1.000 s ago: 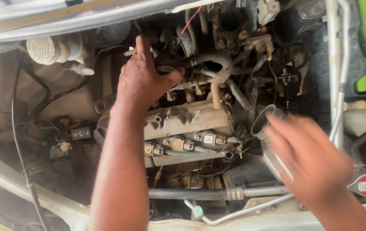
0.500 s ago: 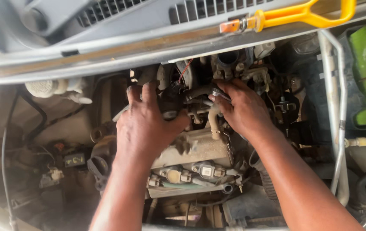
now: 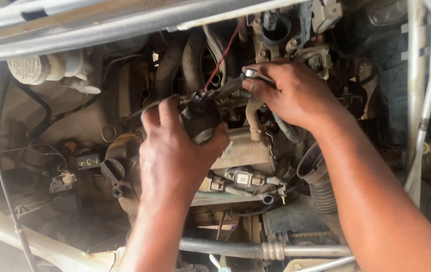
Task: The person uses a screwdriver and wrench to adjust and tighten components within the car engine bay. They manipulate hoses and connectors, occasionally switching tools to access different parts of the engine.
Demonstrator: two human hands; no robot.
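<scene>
Over the engine's top, behind the pale valve cover (image 3: 243,151) | your left hand (image 3: 175,151) had its fingers clamped round a dark cylindrical part (image 3: 201,120) | your right hand (image 3: 293,93) pinched a metal tool handle (image 3: 240,83) | part looked rigid, fairly light, probably greasy: best gripped round its body, clear of the red wire (image 3: 223,55).
</scene>
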